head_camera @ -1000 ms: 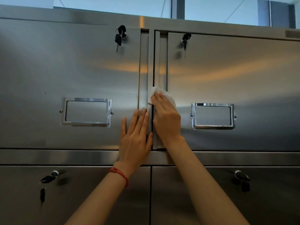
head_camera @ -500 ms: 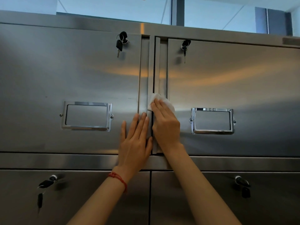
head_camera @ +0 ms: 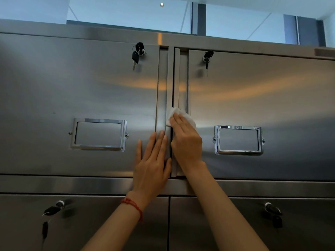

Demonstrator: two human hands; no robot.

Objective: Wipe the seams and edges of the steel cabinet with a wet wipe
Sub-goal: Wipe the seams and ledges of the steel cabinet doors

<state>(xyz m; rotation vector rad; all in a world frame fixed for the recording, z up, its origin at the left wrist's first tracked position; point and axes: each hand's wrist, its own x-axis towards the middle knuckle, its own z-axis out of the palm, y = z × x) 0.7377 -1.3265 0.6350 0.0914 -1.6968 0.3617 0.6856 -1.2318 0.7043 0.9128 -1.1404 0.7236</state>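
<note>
right hand (head_camera: 186,142) presses wet wipe (head_camera: 176,113), cabinet seam (head_camera: 172,87)

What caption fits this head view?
Right hand presses a white wet wipe on the steel cabinet centre seam; left hand rests flat beside.

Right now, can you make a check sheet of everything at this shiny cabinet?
Surface: steel cabinet, four doors in view, vertical seam between the upper two.
Job's things: wet wipe pressed on that seam.
Clutter: keys hang in all four door locks; label frame on each upper door.
Hands: right hand presses the wipe with straight fingers; left hand lies flat on the left door.
Cables: nothing seen.
Surroundings: window panes above the cabinet.
</note>
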